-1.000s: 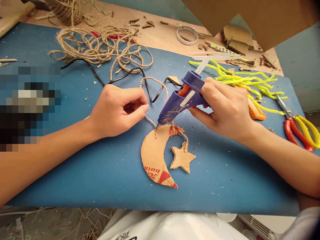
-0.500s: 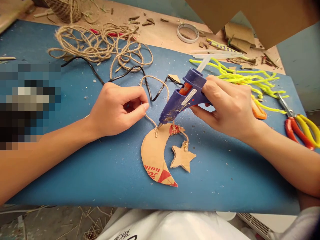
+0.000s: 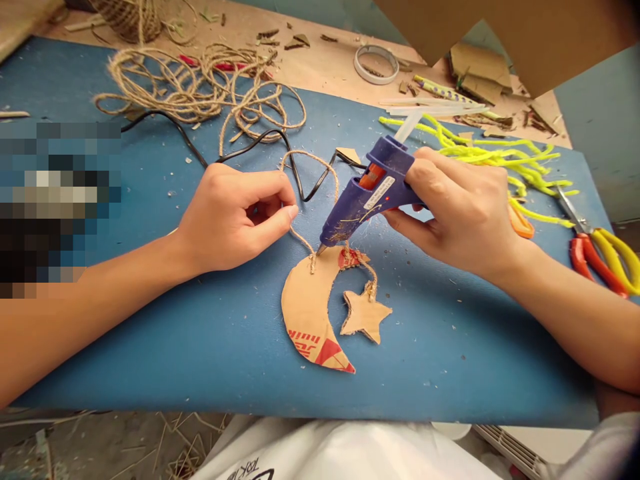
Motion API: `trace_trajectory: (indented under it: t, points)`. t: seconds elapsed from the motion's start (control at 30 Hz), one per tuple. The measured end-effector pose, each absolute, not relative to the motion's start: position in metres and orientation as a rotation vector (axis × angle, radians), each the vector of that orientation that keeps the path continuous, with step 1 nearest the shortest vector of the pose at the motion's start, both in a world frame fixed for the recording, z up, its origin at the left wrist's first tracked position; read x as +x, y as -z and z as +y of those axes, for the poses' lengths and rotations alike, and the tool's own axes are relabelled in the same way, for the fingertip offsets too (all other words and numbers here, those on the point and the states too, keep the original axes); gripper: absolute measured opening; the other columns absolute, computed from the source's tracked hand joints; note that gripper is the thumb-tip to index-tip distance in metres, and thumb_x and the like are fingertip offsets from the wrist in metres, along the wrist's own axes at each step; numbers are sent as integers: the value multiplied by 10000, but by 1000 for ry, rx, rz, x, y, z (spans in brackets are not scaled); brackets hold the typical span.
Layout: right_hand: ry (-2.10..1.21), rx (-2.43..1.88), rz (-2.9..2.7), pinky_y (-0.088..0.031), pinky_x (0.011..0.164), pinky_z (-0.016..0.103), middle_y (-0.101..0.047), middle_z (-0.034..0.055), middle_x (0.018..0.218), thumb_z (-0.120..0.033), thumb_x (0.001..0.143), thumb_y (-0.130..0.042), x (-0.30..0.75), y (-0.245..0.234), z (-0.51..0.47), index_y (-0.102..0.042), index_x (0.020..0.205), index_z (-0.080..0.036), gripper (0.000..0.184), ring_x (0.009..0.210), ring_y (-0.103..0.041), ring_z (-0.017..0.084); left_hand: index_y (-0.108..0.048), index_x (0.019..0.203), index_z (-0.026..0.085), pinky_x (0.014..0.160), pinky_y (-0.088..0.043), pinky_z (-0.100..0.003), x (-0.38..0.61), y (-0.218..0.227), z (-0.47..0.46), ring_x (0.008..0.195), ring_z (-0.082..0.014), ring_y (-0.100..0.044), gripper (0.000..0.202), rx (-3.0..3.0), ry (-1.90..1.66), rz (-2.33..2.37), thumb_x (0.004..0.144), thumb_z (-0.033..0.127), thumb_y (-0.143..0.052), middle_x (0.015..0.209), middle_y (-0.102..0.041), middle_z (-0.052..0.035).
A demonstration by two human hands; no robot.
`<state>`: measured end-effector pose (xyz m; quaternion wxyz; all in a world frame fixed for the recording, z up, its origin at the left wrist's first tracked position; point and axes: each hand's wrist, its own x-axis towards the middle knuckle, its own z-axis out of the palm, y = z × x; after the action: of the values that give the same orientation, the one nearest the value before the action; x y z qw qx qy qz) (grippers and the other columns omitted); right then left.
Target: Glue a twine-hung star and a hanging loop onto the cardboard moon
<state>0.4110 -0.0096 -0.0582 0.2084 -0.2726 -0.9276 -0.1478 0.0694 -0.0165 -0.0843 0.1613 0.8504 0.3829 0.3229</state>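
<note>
My right hand (image 3: 457,207) is wrapped round the handle of a blue glue gun (image 3: 365,193), with a clear glue stick (image 3: 409,125) poking out of its back. The nozzle points down at the top of a cardboard crescent moon (image 3: 307,303) lying flat, right by where a twine loop (image 3: 303,239) meets it. Thumb and forefinger of my left hand (image 3: 240,217) pinch that loop on its left side. A small cardboard star (image 3: 367,315) hangs by twine from the moon's upper tip and lies on the blue mat (image 3: 200,353).
Loose twine (image 3: 165,83) is heaped at the back left, with the black power cord (image 3: 185,133) running in front. To the right lie yellow-green fuzzy stems (image 3: 480,157), an orange tool (image 3: 521,221) and scissors (image 3: 607,257). A tape roll (image 3: 376,65) and cardboard scraps sit behind.
The glue gun has shifted very slightly to the right, its nozzle moving a touch away from the twine end. My left hand, the moon and the star look unmoved.
</note>
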Motion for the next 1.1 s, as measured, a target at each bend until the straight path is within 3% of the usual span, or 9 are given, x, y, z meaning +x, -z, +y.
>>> trace_trajectory:
  t: [0.23,0.43,0.63,1.1]
  points:
    - [358,-824,-2508,-372,621,349,-812,71,1023,-376,1182,-626,409,55,-12,-648,1276,-229,176,775,-713,192,-707,819,237,567,-419,-295,69,85,-16,500,-104,-529,176,2451,-961,1060,993,263,-693,623,-642,55]
    - [305,-773,-2423,-332,604,345,-764,54,942,-308,1124,-727,405,55,-14,-667,1193,-201,140,741,-679,167,-717,818,231,575,-412,-291,69,86,-16,502,-100,-534,194,2462,-940,1077,999,295,-691,630,-653,52]
    - [398,-722,-2454,-271,596,284,-746,4,1006,-387,1181,-647,409,61,-9,-654,1324,-219,220,754,-682,130,-714,833,222,574,-416,-277,69,87,-16,499,-89,-540,174,2483,-986,1029,1003,254,-699,624,-649,66]
    - [377,-703,-2505,-448,652,255,-724,10,1058,-396,1227,-594,413,62,-5,-620,1388,-227,235,800,-724,152,-715,836,225,571,-420,-271,68,88,-15,497,-89,-539,164,2479,-996,1017,998,248,-698,624,-644,67]
